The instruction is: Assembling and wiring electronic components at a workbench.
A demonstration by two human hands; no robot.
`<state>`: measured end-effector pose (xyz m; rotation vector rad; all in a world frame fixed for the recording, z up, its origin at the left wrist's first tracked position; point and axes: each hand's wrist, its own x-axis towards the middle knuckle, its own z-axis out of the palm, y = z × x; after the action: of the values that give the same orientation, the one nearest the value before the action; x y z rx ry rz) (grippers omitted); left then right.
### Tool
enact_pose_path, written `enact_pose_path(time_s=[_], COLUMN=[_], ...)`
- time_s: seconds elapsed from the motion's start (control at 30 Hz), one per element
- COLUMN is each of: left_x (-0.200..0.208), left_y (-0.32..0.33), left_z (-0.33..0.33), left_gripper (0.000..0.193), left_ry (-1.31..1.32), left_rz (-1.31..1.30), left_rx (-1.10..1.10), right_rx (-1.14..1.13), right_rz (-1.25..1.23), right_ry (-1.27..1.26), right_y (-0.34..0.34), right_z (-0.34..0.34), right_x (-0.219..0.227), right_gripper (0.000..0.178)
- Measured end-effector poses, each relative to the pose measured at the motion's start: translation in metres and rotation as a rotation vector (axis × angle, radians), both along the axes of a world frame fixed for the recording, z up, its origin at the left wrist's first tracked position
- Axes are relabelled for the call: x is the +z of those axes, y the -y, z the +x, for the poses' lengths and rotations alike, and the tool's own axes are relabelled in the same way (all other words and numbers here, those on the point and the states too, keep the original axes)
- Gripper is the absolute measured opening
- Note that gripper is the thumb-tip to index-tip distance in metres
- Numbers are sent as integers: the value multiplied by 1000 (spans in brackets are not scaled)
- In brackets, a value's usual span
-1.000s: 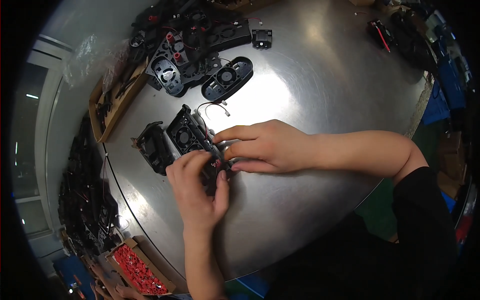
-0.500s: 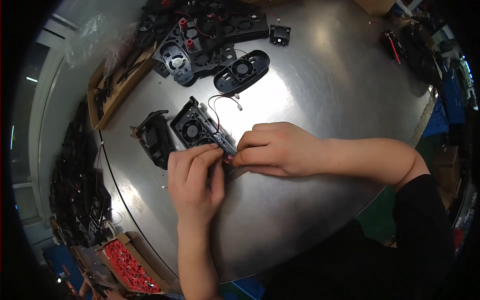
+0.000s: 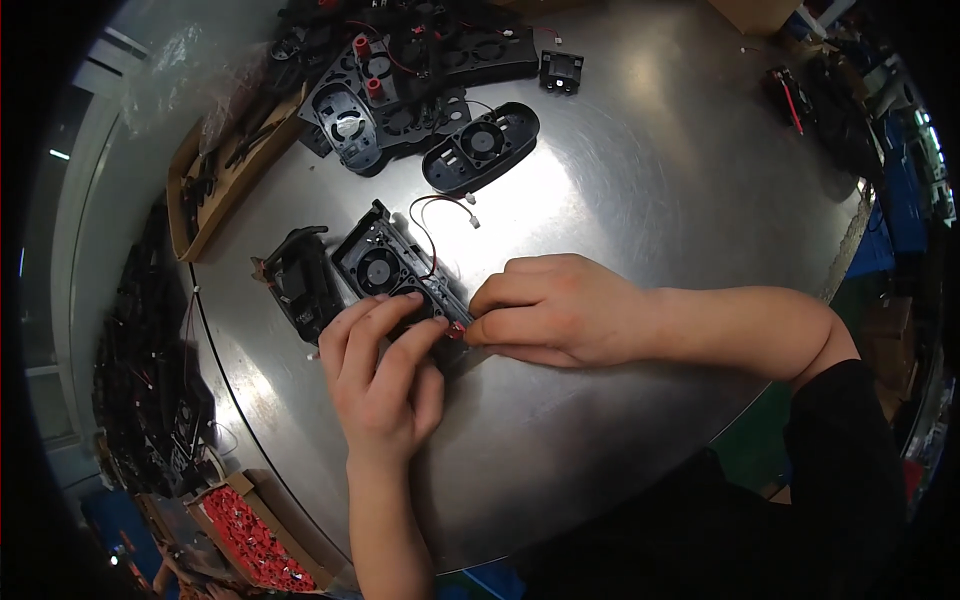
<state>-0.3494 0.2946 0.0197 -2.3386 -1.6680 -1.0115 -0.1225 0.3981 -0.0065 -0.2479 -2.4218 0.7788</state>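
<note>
A black plastic fan housing (image 3: 345,255) lies slantwise on the metal table, with a round fan (image 3: 380,268) at its far end and a second one partly under my left fingers. My left hand (image 3: 385,375) grips the housing's near end, fingertips bent over it. A small red part (image 3: 457,330) shows at the near right corner, between my left fingertip and my right hand (image 3: 545,310). My right fingers are closed against that part; their tips are hidden. From the housing, a thin red-and-black cable (image 3: 432,235) curls out to white connectors (image 3: 474,221).
Left of the housing lies a black plastic shell (image 3: 303,285). Beyond stand an oval fan cover (image 3: 483,150), a small black block (image 3: 561,72) and a heap of fan parts (image 3: 400,95). Cardboard trays hold black parts (image 3: 180,215) and red pieces (image 3: 255,540). More black parts (image 3: 150,380) line the left.
My left fingers have spread slightly and lifted a little off the second fan. My right hand stays at the same corner. The whole view has shifted slightly.
</note>
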Motion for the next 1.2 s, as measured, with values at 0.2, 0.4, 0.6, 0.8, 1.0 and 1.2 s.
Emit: enact_pose_path(time_s=[0.2,0.4,0.6,0.8,1.0,1.2], left_x=[-1,-2,-2,9,7,0], left_y=[2,2,4,9,13,9], left_z=[-5,-3,3,14,9,10], left_gripper=[37,35,29,29,27,21], left_ry=[-10,-10,-94,-211,-238,-139], left_rz=[-14,11,97,95,137,107], left_rx=[-45,-56,-38,-37,28,56], right_rx=[9,3,-10,6,-2,3], right_rz=[-5,-9,-14,-2,33,48], right_ry=[7,7,8,5,-20,-32], right_y=[0,0,1,-1,0,0], right_z=[-2,-3,-3,0,-1,0], right_x=[1,3,2,4,1,1], right_gripper=[19,18,16,14,12,11])
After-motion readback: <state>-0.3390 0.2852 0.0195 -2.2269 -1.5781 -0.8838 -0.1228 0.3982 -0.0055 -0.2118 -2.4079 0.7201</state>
